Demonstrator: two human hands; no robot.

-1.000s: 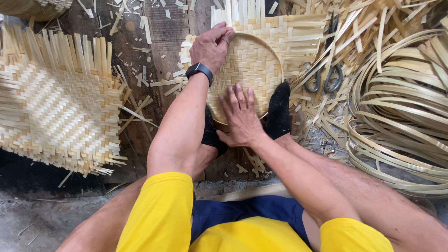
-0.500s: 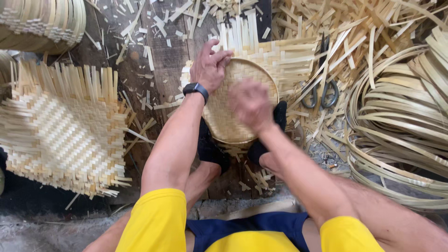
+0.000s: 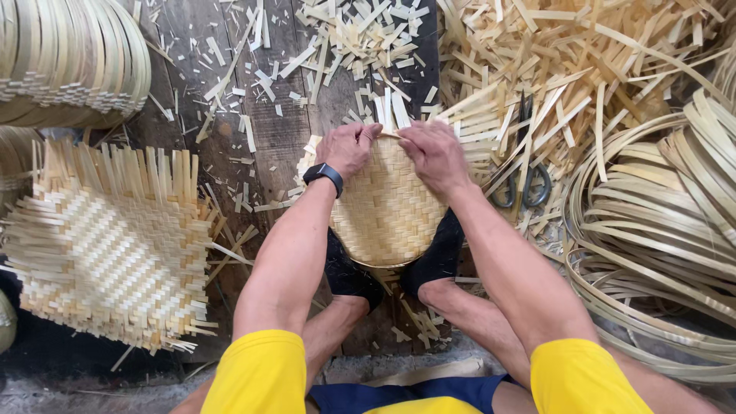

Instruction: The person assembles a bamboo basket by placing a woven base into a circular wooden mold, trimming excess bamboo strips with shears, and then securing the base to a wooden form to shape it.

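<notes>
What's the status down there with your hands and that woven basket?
Left hand and right hand both gripping far rim of round woven basket. Basket pinned between black-socked feet. Scissors lie right, apart from it.

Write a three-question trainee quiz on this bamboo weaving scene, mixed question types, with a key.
1. True or false: both hands grip the far edge of the round woven basket.
2. Multiple choice: the scissors lie (A) on the flat woven mat, (B) among loose strips to the right of the basket, (C) in the left hand.
3. Fill in: the black-socked feet press on the basket's ____ edge.

Key
1. True: left hand and right hand meet at its far rim.
2. B. The flat woven mat lies apart on the left.
3. Near.
</notes>
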